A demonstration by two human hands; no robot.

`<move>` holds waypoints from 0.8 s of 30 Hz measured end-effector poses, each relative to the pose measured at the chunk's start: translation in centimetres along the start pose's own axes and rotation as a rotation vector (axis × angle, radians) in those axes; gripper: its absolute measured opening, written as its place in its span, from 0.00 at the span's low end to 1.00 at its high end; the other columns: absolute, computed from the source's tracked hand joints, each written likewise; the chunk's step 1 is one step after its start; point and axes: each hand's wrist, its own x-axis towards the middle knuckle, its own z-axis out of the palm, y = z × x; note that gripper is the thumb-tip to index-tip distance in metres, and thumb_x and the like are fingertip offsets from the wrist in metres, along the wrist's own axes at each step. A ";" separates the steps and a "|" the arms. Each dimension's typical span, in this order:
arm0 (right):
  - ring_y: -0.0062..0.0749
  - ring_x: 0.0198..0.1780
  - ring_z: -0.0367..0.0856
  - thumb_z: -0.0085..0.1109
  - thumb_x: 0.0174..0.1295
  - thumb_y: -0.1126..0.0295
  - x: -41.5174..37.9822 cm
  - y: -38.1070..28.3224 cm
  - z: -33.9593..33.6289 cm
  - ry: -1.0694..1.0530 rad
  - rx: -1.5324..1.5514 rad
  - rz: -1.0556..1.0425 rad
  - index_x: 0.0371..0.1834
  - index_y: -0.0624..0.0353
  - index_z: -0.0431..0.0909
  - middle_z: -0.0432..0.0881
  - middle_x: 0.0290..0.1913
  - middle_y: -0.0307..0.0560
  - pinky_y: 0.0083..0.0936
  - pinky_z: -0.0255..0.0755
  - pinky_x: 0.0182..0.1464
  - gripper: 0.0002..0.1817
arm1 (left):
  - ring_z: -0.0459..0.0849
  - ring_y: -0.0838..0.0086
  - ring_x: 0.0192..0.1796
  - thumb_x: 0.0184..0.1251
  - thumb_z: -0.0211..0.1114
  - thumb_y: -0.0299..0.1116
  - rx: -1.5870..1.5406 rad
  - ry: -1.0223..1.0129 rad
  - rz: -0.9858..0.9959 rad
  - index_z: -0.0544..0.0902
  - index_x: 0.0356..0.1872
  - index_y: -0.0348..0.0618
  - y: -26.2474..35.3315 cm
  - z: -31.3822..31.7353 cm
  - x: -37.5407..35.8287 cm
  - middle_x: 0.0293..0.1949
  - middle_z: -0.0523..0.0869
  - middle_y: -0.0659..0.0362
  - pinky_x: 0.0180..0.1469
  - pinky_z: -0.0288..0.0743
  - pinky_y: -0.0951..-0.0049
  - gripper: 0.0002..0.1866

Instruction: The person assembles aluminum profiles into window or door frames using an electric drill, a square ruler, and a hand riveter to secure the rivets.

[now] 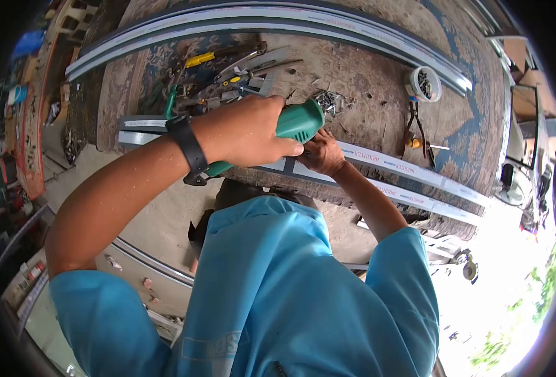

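Observation:
My left hand (pixel 253 129), with a black watch on its wrist, is wrapped around a green power tool (pixel 302 121). The tool lies slanted above the near metal profiles (pixel 410 169), which carry printed protective film. Close below the tool's right end, my right hand (pixel 322 152) rests at the profiles with its fingers bent together. What those fingers pinch is hidden, and the tool's working tip cannot be made out. Just beyond the tool lies a loose heap of screws (pixel 333 102).
More long profiles (pixel 259 20) cross the table's far side. Hand tools, including a yellow-handled one (pixel 200 60), lie at the left. A white tub of small parts (pixel 423 84), pliers (pixel 414 122) and a screwdriver (pixel 415 143) are at the right.

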 end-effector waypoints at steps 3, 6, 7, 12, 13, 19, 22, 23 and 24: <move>0.47 0.60 0.82 0.77 0.56 0.58 0.2 0.1 0.0 0.045 0.017 -0.032 0.53 0.43 0.89 0.83 0.56 0.45 0.49 0.80 0.56 0.19 | 0.90 0.41 0.49 0.67 0.75 0.53 -0.004 0.014 0.008 0.80 0.55 0.28 0.0 0.1 0.0 0.44 0.89 0.35 0.52 0.83 0.51 0.33; 0.50 0.61 0.82 0.78 0.55 0.60 0.2 0.0 0.0 0.013 0.027 -0.019 0.53 0.44 0.88 0.85 0.57 0.46 0.50 0.80 0.57 0.20 | 0.91 0.41 0.47 0.67 0.75 0.53 -0.005 0.022 0.026 0.81 0.51 0.27 -0.1 0.4 -0.3 0.41 0.89 0.34 0.50 0.83 0.50 0.33; 0.50 0.61 0.82 0.78 0.55 0.60 0.3 0.0 -0.1 0.007 0.021 -0.027 0.53 0.45 0.88 0.85 0.57 0.46 0.50 0.80 0.58 0.21 | 0.91 0.41 0.47 0.67 0.74 0.54 -0.003 0.018 0.037 0.81 0.50 0.27 -0.2 0.4 -0.3 0.41 0.89 0.34 0.49 0.83 0.50 0.33; 0.57 0.57 0.86 0.79 0.58 0.61 1.0 -0.6 -0.8 0.027 -0.004 -0.137 0.57 0.56 0.85 0.88 0.54 0.52 0.49 0.78 0.62 0.24 | 0.91 0.41 0.45 0.68 0.73 0.55 -0.006 0.013 0.059 0.80 0.47 0.26 -0.3 0.3 -0.5 0.40 0.89 0.33 0.48 0.84 0.50 0.33; 0.57 0.56 0.87 0.79 0.59 0.61 1.0 -0.8 -1.0 0.023 0.026 -0.096 0.56 0.57 0.85 0.89 0.54 0.52 0.50 0.79 0.61 0.24 | 0.91 0.41 0.46 0.68 0.73 0.55 -0.006 0.014 0.054 0.80 0.47 0.26 -0.3 0.3 -0.7 0.40 0.89 0.33 0.48 0.84 0.50 0.33; 0.55 0.59 0.85 0.78 0.56 0.60 0.2 0.2 0.3 0.003 -0.075 -0.154 0.56 0.51 0.86 0.87 0.56 0.50 0.49 0.79 0.62 0.23 | 0.91 0.42 0.46 0.68 0.73 0.54 -0.010 0.034 0.060 0.80 0.49 0.26 -0.2 0.8 -0.9 0.40 0.89 0.34 0.49 0.84 0.51 0.33; 0.55 0.61 0.84 0.78 0.55 0.61 0.4 0.0 -0.1 0.026 -0.016 -0.101 0.55 0.47 0.88 0.86 0.58 0.49 0.49 0.79 0.63 0.22 | 0.91 0.42 0.47 0.68 0.73 0.53 -0.023 0.040 0.057 0.80 0.51 0.25 -0.4 1.0 -0.8 0.41 0.90 0.34 0.50 0.84 0.51 0.33; 0.55 0.61 0.84 0.77 0.55 0.61 0.6 -0.4 -0.4 0.041 0.020 -0.076 0.54 0.47 0.88 0.86 0.59 0.50 0.49 0.79 0.63 0.22 | 0.92 0.42 0.47 0.68 0.73 0.53 -0.028 0.045 0.047 0.80 0.51 0.25 -0.5 1.1 -0.8 0.41 0.90 0.34 0.50 0.84 0.51 0.33; 0.53 0.59 0.83 0.77 0.56 0.61 0.6 -0.3 -0.2 0.073 -0.013 -0.108 0.53 0.47 0.88 0.85 0.57 0.49 0.50 0.80 0.60 0.20 | 0.92 0.42 0.47 0.68 0.73 0.53 -0.033 0.049 0.035 0.80 0.52 0.25 -0.4 1.2 -0.9 0.42 0.90 0.34 0.50 0.84 0.51 0.33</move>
